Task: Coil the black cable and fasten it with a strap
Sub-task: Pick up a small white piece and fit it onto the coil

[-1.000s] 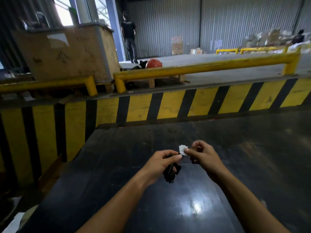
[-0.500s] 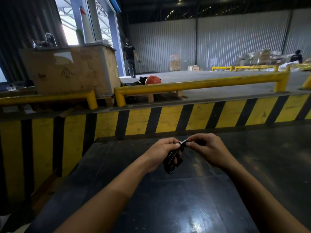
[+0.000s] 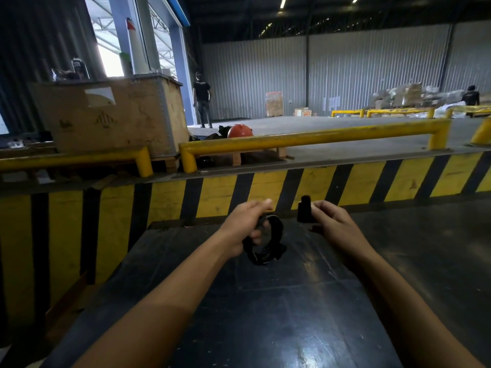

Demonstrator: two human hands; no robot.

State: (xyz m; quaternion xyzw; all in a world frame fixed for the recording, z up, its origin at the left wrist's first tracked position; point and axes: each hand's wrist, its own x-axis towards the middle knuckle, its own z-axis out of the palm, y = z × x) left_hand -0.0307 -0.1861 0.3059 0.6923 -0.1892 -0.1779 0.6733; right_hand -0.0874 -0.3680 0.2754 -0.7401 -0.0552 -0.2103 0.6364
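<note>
I see my left hand curled closed around a small coil of black cable, held in the air just above the dark glossy tabletop. My right hand, close beside it but apart, pinches a short black strap piece upright between thumb and fingertips, in front of the yellow-and-black striped barrier.
</note>
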